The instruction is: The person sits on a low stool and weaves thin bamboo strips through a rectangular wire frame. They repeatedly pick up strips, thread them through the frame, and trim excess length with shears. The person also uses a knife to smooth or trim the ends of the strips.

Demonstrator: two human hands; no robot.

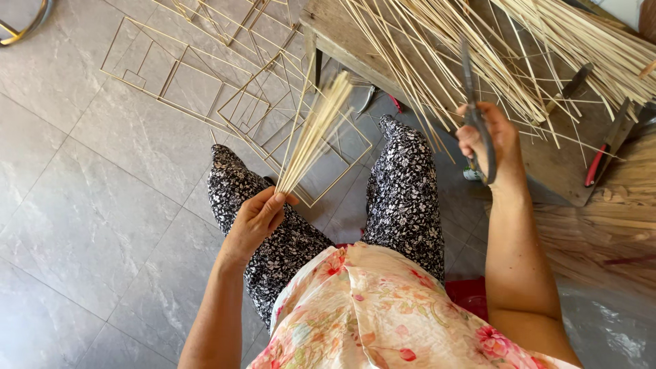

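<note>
1. Two hands are at work above the lap of a seated person in black-and-white flowered trousers [403,191] and a pale floral top [369,314].
2. Left hand [256,219] is closed around the lower end of a bundle of thin pale sticks [316,130]; the sticks fan upward and to the right from the fist, over the left knee.
3. Right hand [488,140] is wrapped around the handle of a dark knife [471,89], whose blade points up toward the bench [553,164].
4. On the bench, just above the right hand, lies a loose heap of long splints [478,48], spread across the top and hanging over its near edge.
5. At the bench's right edge lie a red-handled tool [594,164] and a dark flat tool [574,80].
6. Left of the bench, on the grey tiled floor [82,205], lie several square frames [198,82] made of thin sticks, overlapping one another; the nearest one reaches between the knees.
7. Below the bench's right end a heap of fine straw-coloured shavings [608,225] covers the floor.
8. A small red patch [468,294] shows beside the right elbow; what it belongs to cannot be told.
</note>
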